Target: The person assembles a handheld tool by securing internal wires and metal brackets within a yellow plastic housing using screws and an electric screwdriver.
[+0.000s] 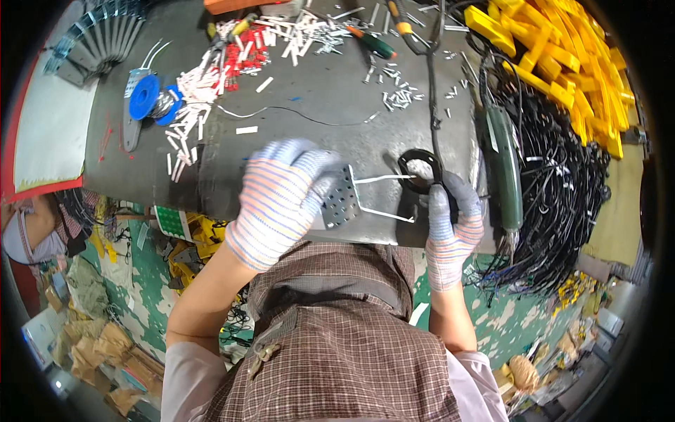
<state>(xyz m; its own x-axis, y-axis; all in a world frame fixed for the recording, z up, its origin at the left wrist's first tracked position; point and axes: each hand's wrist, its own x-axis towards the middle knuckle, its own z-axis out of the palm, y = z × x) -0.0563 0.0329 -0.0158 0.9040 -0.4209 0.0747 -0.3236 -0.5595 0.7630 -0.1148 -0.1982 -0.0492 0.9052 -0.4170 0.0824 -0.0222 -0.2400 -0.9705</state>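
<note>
My left hand [281, 204], in a striped glove with grey fingertips, is closed round the left side of a perforated metal plate [342, 200] near the bench's front edge. Two pale, wire-like prongs [385, 214] reach rightward from the plate. The upper one ends at a black ring [403, 163] with whitish material inside. My right hand [453, 235], gloved alike, has its thumb and fingers at the ring's lower right edge, seemingly pinching it. A black cable [435, 116] runs away from the ring toward the far side. My left fingertips are partly blurred.
A blue spool of wire [144, 97] stands at left, beside white tubes [200, 95] and red pieces [235, 67]. Screws [402, 97] and a screwdriver [371, 42] lie farther back. On the right are a dark green handled tool [504, 165], black cables [559, 204] and yellow parts [548, 46].
</note>
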